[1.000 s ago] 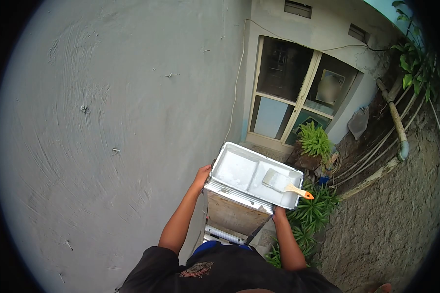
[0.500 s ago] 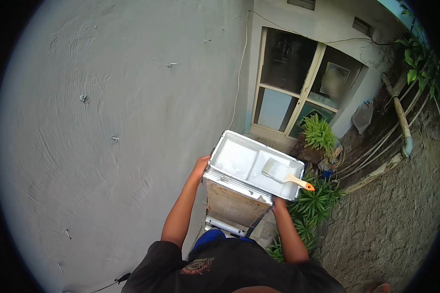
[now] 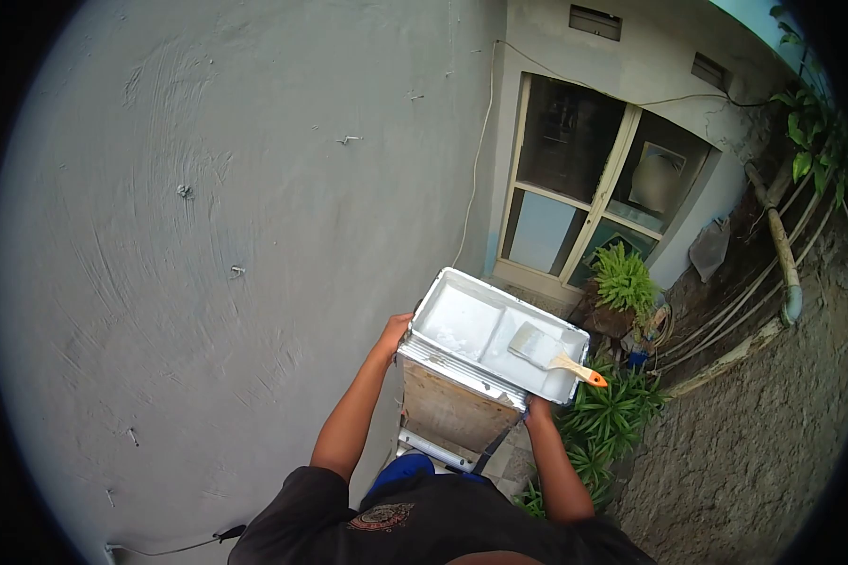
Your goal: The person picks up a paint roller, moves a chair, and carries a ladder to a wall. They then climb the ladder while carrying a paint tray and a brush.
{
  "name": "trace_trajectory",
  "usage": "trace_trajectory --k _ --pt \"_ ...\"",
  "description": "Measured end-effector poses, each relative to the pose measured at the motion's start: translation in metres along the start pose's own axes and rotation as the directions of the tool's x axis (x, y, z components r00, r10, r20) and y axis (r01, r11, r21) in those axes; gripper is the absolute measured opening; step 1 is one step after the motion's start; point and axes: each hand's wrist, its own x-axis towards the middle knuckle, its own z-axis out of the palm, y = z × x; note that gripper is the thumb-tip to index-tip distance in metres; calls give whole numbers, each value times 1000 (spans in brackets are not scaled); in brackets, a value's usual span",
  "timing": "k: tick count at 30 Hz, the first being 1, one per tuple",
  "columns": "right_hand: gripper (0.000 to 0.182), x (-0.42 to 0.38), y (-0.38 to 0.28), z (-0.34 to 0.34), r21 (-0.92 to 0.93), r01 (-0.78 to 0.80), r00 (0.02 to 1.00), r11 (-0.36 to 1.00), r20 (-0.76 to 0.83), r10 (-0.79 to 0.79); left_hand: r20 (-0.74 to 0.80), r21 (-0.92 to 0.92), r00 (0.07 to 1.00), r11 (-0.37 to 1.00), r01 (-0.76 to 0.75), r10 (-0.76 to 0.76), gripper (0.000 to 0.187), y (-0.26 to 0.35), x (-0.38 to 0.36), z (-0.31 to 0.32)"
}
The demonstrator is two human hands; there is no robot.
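A white paint tray (image 3: 455,315) with a divider across it rests on top of a stepladder (image 3: 452,407) with wooden panels. Lying across the tray's right part is a wide paintbrush (image 3: 558,358), its pale handle and orange tip sticking out over the rim. My left hand (image 3: 396,332) is closed around the ladder's left upper side, close to the tray's edge. On the opposite side my right hand (image 3: 537,411) grips the ladder's upper side just below the tray's near corner. The fingers of both hands are partly hidden behind the ladder.
A grey painted wall (image 3: 254,235) with small hooks and nails rises along my left. Ahead is a glazed door (image 3: 589,193). Green plants (image 3: 605,410), a potted fern (image 3: 624,282), pipes (image 3: 777,245) and a rough wall (image 3: 754,433) line the right side.
My view has shifted slightly, so the wall and door appear lower and further right. Both hands keep their places at the ladder; the brush still lies in the tray.
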Motion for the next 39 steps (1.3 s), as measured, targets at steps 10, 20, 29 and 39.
trace_trajectory --k 10,20,29,39 --pt "45 -14 -15 16 21 13 995 1000 -99 -11 -51 59 998 998 -18 21 29 -3 1 2" --pt "48 30 16 -24 115 121 993 986 -34 -117 -80 119 994 991 -64 74 34 -7 5 0" --pt "47 11 2 1 67 107 993 992 -64 -103 -57 95 993 991 -98 104 33 -11 9 -2" --pt "46 -22 -20 28 54 64 974 996 -221 -51 1 -81 1000 997 -4 4 34 -8 -1 -1"
